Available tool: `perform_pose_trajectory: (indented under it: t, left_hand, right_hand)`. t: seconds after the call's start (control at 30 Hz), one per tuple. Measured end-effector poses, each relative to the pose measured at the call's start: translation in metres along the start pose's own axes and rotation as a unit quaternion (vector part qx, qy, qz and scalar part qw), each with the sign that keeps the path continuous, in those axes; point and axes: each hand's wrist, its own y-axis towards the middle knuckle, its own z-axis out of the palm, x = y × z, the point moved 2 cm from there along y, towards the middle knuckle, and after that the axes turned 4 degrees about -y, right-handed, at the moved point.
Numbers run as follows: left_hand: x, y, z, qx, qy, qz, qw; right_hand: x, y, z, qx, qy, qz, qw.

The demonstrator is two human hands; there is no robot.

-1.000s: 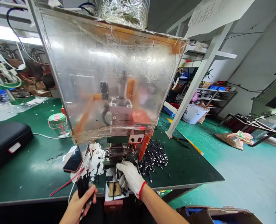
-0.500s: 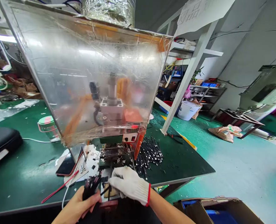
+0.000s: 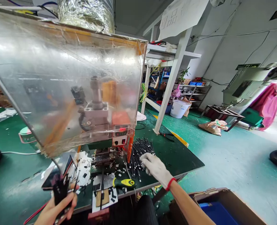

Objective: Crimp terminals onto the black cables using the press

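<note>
My left hand [image 3: 55, 211], bare, is at the bottom left and shut on a bundle of black strips [image 3: 60, 190]. My right hand [image 3: 155, 168] wears a white knit glove with a red cuff. Its fingertips are at the edge of a loose pile of black strips with pale ends [image 3: 140, 159], lying on the green workbench [image 3: 175, 164]. In front of the small press [image 3: 103, 156] lies a paper sheet [image 3: 103, 193] with a wooden block and black scraps. A yellow-and-black-handled screwdriver [image 3: 124, 183] lies next to it.
A clear plastic guard [image 3: 65, 78] hangs over the press. A phone [image 3: 56, 172] lies to the left, among white scraps. A white shelf post [image 3: 168, 87] stands on the bench, with pliers [image 3: 167, 136] at its foot. A cardboard box [image 3: 222, 203] holding a blue bin sits at the lower right.
My right hand has moved away from the paper in front of the press, rightward to the strip pile. My left hand still holds the bundle. The whole view has swung, and the screwdriver now shows.
</note>
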Motion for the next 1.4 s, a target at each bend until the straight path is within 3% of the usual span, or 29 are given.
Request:
perform_pose_trajectory:
  t: [0.1, 0.17, 0.23, 0.33, 0.5, 0.67, 0.9, 1.0, 1.1, 1.2, 1.3, 1.4]
  left_hand:
    - [0.004, 0.011, 0.041, 0.008, 0.018, 0.029, 0.999]
    - [0.012, 0.019, 0.065, -0.005, 0.05, 0.023, 0.998]
    - [0.017, 0.027, 0.079, -0.017, 0.079, 0.028, 0.996]
    - [0.018, 0.034, 0.086, -0.001, 0.091, 0.038, 0.995]
    - [0.013, 0.027, 0.082, -0.012, 0.037, 0.027, 0.999]
    - [0.014, 0.01, 0.074, 0.0, -0.01, 0.002, 1.0]
    - [0.016, 0.003, 0.041, -0.085, -0.124, 0.008, 0.989]
    - [0.017, -0.001, 0.028, -0.088, -0.152, -0.004, 0.985]
    - [0.019, -0.007, 0.019, -0.093, -0.148, -0.001, 0.985]
    - [0.021, -0.01, 0.014, -0.106, -0.139, 0.01, 0.984]
    - [0.023, -0.011, 0.017, -0.104, -0.142, 0.013, 0.984]
    - [0.024, -0.012, 0.022, -0.099, -0.148, 0.017, 0.984]
  right_hand:
    - [0.004, 0.014, 0.025, -0.02, -0.197, -0.04, 0.979]
    - [0.008, 0.023, 0.041, -0.041, -0.285, -0.029, 0.957]
    - [0.009, 0.031, 0.049, -0.041, -0.308, -0.002, 0.951]
    - [0.004, 0.039, 0.043, -0.028, -0.278, 0.019, 0.96]
    - [-0.012, 0.037, 0.026, -0.026, -0.209, 0.029, 0.977]
    - [-0.025, 0.03, 0.027, -0.034, 0.021, 0.074, 0.996]
    - [-0.021, 0.034, 0.026, -0.021, -0.007, 0.027, 0.999]
    - [-0.011, 0.029, 0.013, -0.058, -0.049, 0.011, 0.997]
    - [0.0, 0.012, 0.007, -0.087, -0.018, 0.025, 0.996]
    - [0.012, -0.013, 0.028, 0.016, 0.045, 0.041, 0.998]
    - [0.028, -0.031, 0.07, 0.151, 0.076, 0.038, 0.985]
    - [0.043, -0.027, 0.114, 0.208, 0.13, 0.019, 0.969]
